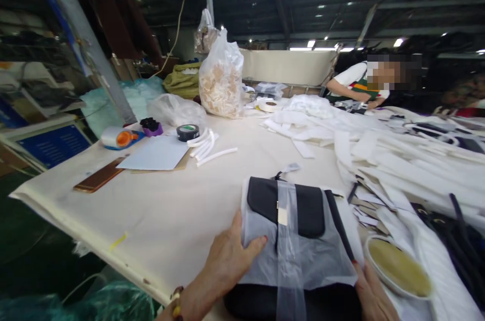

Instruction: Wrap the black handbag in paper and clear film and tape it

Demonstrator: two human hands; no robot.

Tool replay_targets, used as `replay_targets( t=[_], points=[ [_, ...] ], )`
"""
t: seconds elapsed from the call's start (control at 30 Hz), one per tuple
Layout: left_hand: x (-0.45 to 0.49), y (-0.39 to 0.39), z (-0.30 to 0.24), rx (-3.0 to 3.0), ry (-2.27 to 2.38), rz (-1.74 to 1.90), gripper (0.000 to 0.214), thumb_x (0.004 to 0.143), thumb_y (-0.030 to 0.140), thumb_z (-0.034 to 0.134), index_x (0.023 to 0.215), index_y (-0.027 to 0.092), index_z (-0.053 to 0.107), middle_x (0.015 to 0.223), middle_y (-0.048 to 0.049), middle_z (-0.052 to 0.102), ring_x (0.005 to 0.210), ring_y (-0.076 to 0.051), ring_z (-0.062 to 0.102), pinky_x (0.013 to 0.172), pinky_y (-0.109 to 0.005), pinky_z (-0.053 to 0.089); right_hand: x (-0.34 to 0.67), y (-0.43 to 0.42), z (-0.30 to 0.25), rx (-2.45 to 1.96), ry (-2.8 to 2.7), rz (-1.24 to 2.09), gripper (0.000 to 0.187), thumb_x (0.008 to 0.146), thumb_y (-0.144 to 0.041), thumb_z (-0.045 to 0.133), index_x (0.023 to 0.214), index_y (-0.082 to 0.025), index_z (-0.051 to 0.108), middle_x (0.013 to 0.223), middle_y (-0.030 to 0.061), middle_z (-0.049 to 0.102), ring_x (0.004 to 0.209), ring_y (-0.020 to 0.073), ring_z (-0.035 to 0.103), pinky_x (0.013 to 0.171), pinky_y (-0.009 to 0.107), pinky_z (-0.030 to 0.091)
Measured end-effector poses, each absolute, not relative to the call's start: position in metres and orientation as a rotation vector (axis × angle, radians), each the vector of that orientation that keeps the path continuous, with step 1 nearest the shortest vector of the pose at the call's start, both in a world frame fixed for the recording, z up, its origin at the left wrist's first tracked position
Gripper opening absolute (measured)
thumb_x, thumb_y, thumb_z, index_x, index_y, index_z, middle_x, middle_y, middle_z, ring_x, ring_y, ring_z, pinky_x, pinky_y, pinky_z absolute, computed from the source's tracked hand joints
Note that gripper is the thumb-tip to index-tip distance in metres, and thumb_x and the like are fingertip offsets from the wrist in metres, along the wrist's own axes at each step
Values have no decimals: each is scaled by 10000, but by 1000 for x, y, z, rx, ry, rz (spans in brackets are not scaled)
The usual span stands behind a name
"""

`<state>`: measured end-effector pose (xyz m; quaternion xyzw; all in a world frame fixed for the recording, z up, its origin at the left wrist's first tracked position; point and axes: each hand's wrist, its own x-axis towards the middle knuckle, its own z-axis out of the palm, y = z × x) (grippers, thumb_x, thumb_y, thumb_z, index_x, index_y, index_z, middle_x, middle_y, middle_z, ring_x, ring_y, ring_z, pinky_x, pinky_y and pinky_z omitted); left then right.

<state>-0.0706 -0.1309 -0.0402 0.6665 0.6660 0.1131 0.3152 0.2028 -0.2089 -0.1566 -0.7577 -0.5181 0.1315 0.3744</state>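
A black handbag [261,199] lies on the table in front of me, flap uppermost. Translucent white wrapping covers much of its front, and a clear strip [290,260] runs down its middle over the clasp. My left hand [231,250] grips the bag's left side, thumb on the wrapping and fingers partly hidden at the edge. At the opposite side, my right hand [373,288] is closed around the lower right edge; most of its fingers are out of sight. A dark strap [337,220] runs along the bag's right side.
Right of the bag sits a round tub [399,266] of yellowish stuff, among white strips [409,159]. White tubes [204,145], black tape [188,132] and a pale sheet [155,153] lie far left. Behind stand a filled plastic bag [222,78] and a co-worker [350,83].
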Motion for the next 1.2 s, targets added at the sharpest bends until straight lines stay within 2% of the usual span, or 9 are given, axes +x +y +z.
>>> replay_targets(
  t=[0.1,0.2,0.4,0.53,0.63,0.7,0.8,1.07,1.2],
  points=[
    [-68,-129,-46,1759,1705,357,633,775,449,460,1326,155,356,1078,-132,637,1009,-289,585,824,-338,417,189,-208,-147,-1904,-1262,397,394,814,-449,342,1040,-222,572,1324,78,485,1259,307,372,1029,453,343],
    [-67,-128,-49,1746,1736,386,607,797,423,430,1335,155,342,1056,-133,644,998,-285,591,818,-346,419,176,-209,-135,-1871,-1207,321,417,826,-460,329,1096,-228,546,1341,57,467,1291,291,322,1064,448,284],
    [-71,-131,-49,1697,1760,439,509,811,419,425,1267,193,415,1070,-82,647,1005,-236,586,821,-280,406,190,-207,-110,-1942,-1301,417,508,839,-528,317,1167,-218,549,1207,87,581,1164,293,492,930,421,451],
    [-72,-133,-55,1682,1754,522,486,807,444,431,1236,215,433,1051,-59,653,991,-228,590,812,-266,401,189,-210,-89,-1921,-1395,-134,573,859,-472,390,1310,-118,402,1238,181,525,1151,325,486,944,466,411],
    [-71,-135,-60,1665,1786,546,482,798,454,434,1227,235,431,1046,-46,653,982,-225,592,803,-260,399,164,-204,-73,-1560,-1687,-504,411,858,-333,479,1229,-157,480,1111,140,591,1035,279,552,912,427,425],
    [-69,-136,-60,1657,1797,555,478,796,459,426,1221,240,428,1036,-42,654,968,-228,595,796,-266,400,142,-189,-66,-1399,-1838,-426,306,875,-280,450,1143,-155,532,1031,115,618,957,228,579,835,361,474],
    [-67,-137,-58,1644,1790,571,494,794,462,418,1225,220,428,1067,-58,641,988,-238,587,820,-285,397,114,-155,-64,-1376,-1902,-361,300,892,-240,386,1110,-128,559,1093,133,614,1019,232,557,857,389,470],
    [-67,-138,-59,1627,1809,582,604,789,452,419,1311,153,370,1250,-103,542,1146,-234,499,917,-269,360,105,-77,-43,-1658,-2223,-47,344,888,-205,390,1195,-167,542,1318,91,496,1246,227,389,1034,426,273],
    [-67,-137,-60,1645,1775,573,619,795,457,404,1333,157,341,1264,-103,529,1151,-238,494,936,-285,352,129,-50,-28,-1808,-2222,65,358,905,-266,350,1196,-155,525,1233,133,559,1136,266,500,964,472,309]
  ],
)
